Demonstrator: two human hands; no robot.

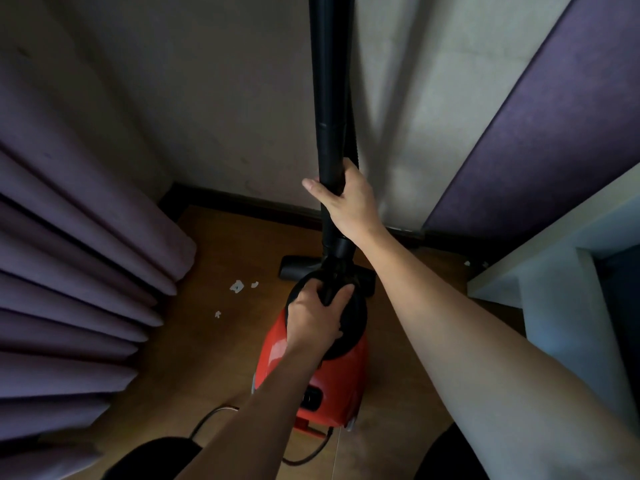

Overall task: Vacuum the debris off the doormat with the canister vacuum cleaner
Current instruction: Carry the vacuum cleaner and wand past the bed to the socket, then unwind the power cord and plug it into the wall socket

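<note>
A red canister vacuum stands on the wooden floor in the lower middle of the head view. Its black wand rises upright past the top edge. My right hand grips the wand low down. My left hand holds the black hose connector on the canister's dark front cap. The black floor head lies on the floor behind the canister, near the wall. Small white scraps of debris lie on the bare floor to the left. No doormat is in view.
Purple curtains hang at the left. A purple panel leans at the right above a white furniture edge. A black power cord loops on the floor near the canister's rear. A dark baseboard runs along the wall.
</note>
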